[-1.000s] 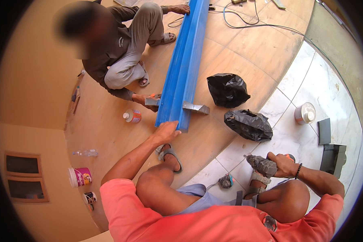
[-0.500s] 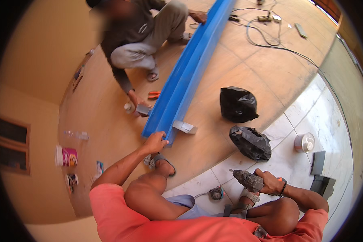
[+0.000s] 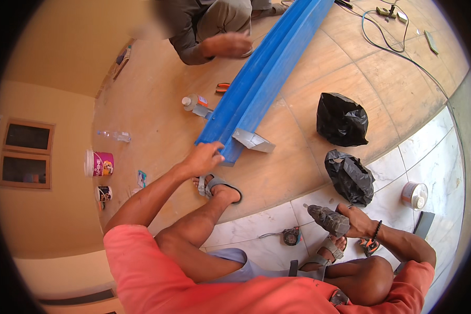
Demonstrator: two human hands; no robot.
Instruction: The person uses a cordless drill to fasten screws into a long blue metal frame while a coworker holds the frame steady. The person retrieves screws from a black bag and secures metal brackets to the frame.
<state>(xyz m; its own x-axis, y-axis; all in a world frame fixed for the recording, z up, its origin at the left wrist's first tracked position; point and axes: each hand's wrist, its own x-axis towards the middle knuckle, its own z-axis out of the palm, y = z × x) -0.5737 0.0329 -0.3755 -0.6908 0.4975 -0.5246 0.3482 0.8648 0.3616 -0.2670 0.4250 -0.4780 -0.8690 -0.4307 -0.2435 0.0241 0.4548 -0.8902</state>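
Note:
A long blue channel [image 3: 246, 112], shaped like a gutter, runs from in front of me to the far top edge. At its near end my left hand [image 3: 204, 158] grips the edge with bent fingers. A silver metal bracket [image 3: 253, 140] sticks out on the right of that end, and a second bracket [image 3: 203, 111] shows on the left. My right hand [image 3: 357, 222] is wrapped round the handle of a dark, worn power drill [image 3: 328, 220]. Held above the white tiles, the drill points left, apart from the channel.
Opposite me squats a co-worker, hand [image 3: 227, 45] raised and blurred. A bottle [image 3: 193, 101] and orange-handled pliers [image 3: 222, 87] lie left of the channel. To the right are two black plastic bags [image 3: 342, 119], a can [image 3: 414, 196] and cables [image 3: 397, 51]. Tape measures [image 3: 292, 236] sit near my feet.
My view has shifted, so the scene sits further right. The co-worker's hand has left the left bracket and risen. My left hand stays at the channel's end; my right still holds the drill.

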